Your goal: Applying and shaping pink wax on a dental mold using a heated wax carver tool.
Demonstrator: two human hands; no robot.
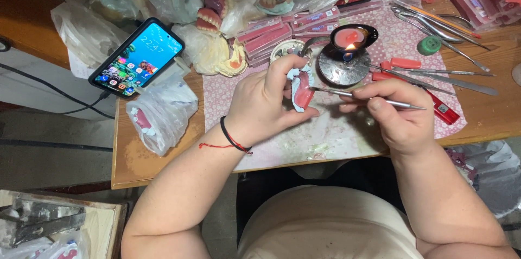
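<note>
- The left hand (264, 104) is closed around a pale blue cast (300, 90) with pink wax on it, thumb below and fingers curled over the top, holding it above the pink patterned mat (282, 145).
- The right hand (399, 112) pinches a thin metal tool (363, 98) between thumb and forefinger; its tip touches the pink wax on the cast.
- A black cord and a red thread circle the left wrist (233, 141).
- Just behind the hands, a small burner (351, 39) with a lit flame stands on a round metal base.
- More metal instruments (445, 77) and a red lighter (442, 111) lie to the right on the mat.
- A phone (137, 57) with a lit screen leans at the left, near plastic bags (163, 110) holding casts.
- Denture models (214, 12) sit at the back of the wooden table (491, 112).
</note>
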